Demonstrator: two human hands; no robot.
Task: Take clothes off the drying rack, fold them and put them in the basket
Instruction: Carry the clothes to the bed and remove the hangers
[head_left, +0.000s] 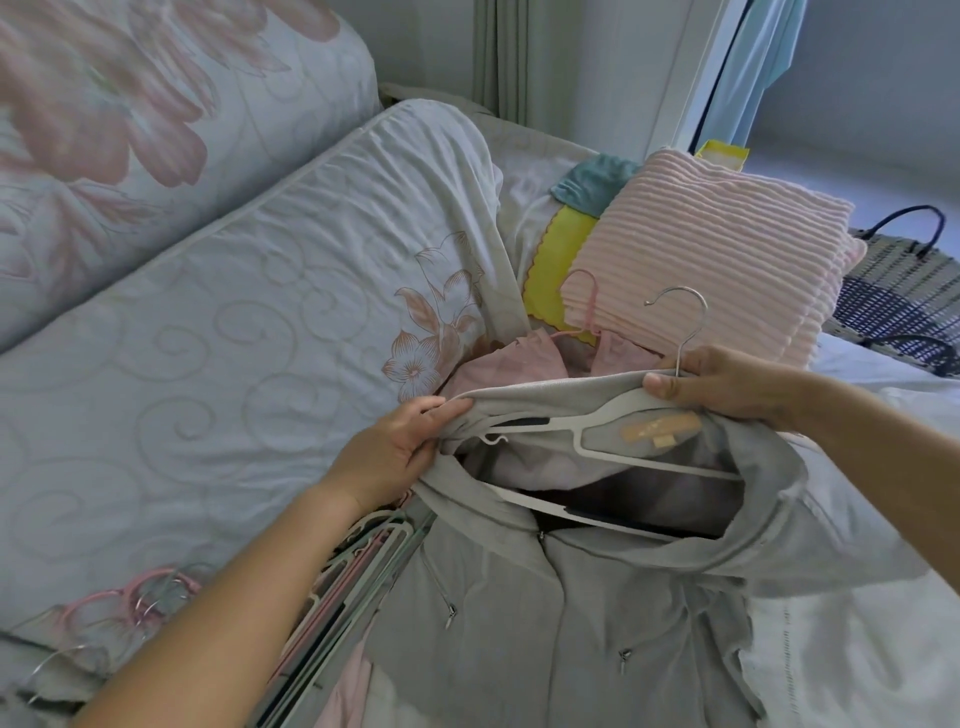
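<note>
The grey hooded garment (571, 623) lay front-up across the bed (857, 649), zip closed, with a white hanger (613, 415) inside its neck opening. The left hand (395, 447) gripped the edge of the hood, its fingers (441, 410) curled over the bunched fabric and lifting it clear of the hanger's shoulder. The right hand (727, 387) pinched the hanger at the base of its metal hook (685, 317), thumb pressed on the white plastic. Just beyond the hood lay a pink garment (514, 358) on a pink hanger (587, 296). Behind that was a folded pink ribbed blanket (717, 244), resting partly over a yellow cloth (563, 239) and a teal cloth (592, 182). The woven basket (893, 280), with dark handles, sat at the right edge beyond the blanket; its contents could not be seen. A loose stack of hangers (353, 566) lay under the left forearm, beside a quilted floral pillow (234, 338).
</note>
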